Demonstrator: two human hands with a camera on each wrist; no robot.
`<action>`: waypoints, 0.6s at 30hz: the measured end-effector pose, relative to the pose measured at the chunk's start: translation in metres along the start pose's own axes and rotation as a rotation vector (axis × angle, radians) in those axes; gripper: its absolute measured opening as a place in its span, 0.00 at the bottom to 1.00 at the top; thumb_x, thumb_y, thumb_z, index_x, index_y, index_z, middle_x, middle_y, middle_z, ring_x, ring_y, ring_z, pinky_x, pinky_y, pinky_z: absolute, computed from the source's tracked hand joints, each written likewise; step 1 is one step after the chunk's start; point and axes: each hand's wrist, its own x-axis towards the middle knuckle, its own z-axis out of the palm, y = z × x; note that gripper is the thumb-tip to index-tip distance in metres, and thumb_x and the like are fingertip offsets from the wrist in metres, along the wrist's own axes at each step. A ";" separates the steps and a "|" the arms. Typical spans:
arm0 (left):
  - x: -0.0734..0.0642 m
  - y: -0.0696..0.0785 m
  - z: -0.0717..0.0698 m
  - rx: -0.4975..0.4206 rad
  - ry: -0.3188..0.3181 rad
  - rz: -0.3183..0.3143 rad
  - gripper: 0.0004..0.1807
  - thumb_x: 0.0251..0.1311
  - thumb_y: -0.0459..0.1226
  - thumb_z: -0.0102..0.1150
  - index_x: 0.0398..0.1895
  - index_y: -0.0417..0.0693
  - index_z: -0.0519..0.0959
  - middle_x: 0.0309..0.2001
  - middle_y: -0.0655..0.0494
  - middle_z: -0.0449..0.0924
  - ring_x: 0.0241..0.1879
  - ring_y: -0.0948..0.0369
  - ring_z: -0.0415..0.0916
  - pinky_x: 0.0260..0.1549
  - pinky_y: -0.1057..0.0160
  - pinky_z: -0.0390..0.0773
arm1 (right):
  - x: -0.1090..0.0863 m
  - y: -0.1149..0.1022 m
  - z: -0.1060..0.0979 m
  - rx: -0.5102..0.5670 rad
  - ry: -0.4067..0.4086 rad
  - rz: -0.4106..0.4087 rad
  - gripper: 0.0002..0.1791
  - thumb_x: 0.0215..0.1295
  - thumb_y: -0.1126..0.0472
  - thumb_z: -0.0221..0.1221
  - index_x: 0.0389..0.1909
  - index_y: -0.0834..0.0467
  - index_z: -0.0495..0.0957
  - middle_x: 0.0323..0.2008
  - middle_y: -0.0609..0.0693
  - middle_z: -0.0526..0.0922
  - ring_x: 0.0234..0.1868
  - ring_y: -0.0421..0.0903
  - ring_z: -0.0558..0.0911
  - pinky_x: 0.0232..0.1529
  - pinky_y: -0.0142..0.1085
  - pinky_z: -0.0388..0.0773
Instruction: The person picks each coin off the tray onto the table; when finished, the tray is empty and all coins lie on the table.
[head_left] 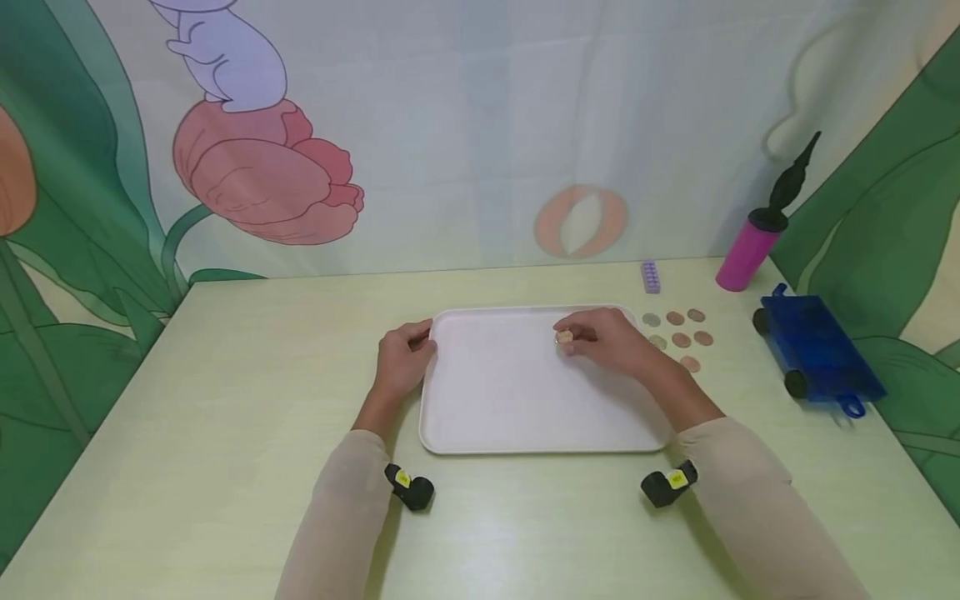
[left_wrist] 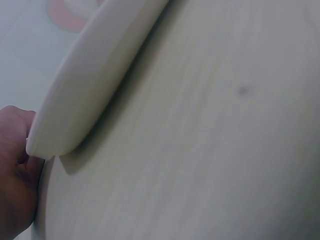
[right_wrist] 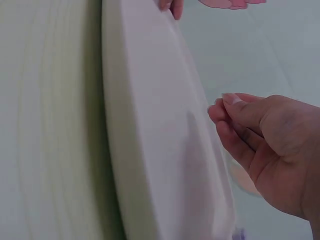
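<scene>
A white rectangular tray (head_left: 510,392) lies on the table. At its left edge my left hand (head_left: 401,360) grips the rim near the far corner; the left wrist view shows that hand (left_wrist: 19,172) against the tray's end (left_wrist: 80,100). Above the right half of the tray, my right hand (head_left: 606,340) pinches a gold-coloured coin (head_left: 564,337) between thumb and fingertips. In the right wrist view the fingers of the right hand (right_wrist: 272,140) mostly hide the coin. Just right of the tray lie several copper coins (head_left: 681,340) and a silver-coloured coin (head_left: 651,319).
Behind the coins lies a small purple block (head_left: 650,277). A magenta pump (head_left: 745,254) with a black nozzle stands at the back right. Near the right edge sits a blue toy cart (head_left: 821,346) with black wheels. A printed curtain (head_left: 435,150) hangs behind the table (head_left: 262,433).
</scene>
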 end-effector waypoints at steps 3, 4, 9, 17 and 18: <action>0.000 0.000 0.000 0.004 -0.003 -0.003 0.23 0.65 0.28 0.58 0.64 0.36 0.77 0.61 0.36 0.81 0.59 0.47 0.82 0.61 0.52 0.82 | -0.016 0.004 -0.013 0.015 0.043 -0.009 0.18 0.64 0.70 0.65 0.55 0.67 0.81 0.48 0.65 0.87 0.49 0.57 0.87 0.53 0.46 0.85; 0.000 0.000 0.000 0.005 -0.003 -0.003 0.23 0.65 0.28 0.58 0.64 0.36 0.77 0.61 0.36 0.81 0.59 0.47 0.82 0.61 0.52 0.82 | -0.022 0.006 -0.017 0.013 0.057 -0.002 0.18 0.64 0.70 0.64 0.56 0.67 0.81 0.47 0.66 0.87 0.49 0.58 0.87 0.53 0.47 0.85; 0.000 -0.001 0.001 0.003 -0.007 -0.006 0.23 0.65 0.28 0.57 0.64 0.36 0.77 0.61 0.37 0.81 0.59 0.47 0.81 0.61 0.52 0.82 | -0.051 0.018 -0.041 -0.032 0.121 0.153 0.20 0.67 0.65 0.64 0.60 0.62 0.80 0.44 0.62 0.86 0.47 0.56 0.85 0.54 0.49 0.83; 0.001 -0.001 0.001 0.006 0.002 -0.003 0.23 0.64 0.28 0.58 0.63 0.36 0.78 0.61 0.37 0.81 0.58 0.47 0.82 0.61 0.52 0.82 | -0.091 0.065 -0.068 -0.056 0.180 0.282 0.25 0.71 0.62 0.61 0.67 0.65 0.74 0.63 0.71 0.78 0.57 0.66 0.81 0.37 0.13 0.74; 0.001 -0.001 0.001 0.003 0.001 -0.004 0.23 0.64 0.28 0.58 0.63 0.36 0.78 0.61 0.37 0.82 0.58 0.47 0.82 0.61 0.52 0.82 | -0.095 0.070 -0.070 -0.072 0.179 0.302 0.26 0.72 0.61 0.60 0.67 0.65 0.73 0.64 0.71 0.77 0.58 0.66 0.81 0.38 0.12 0.73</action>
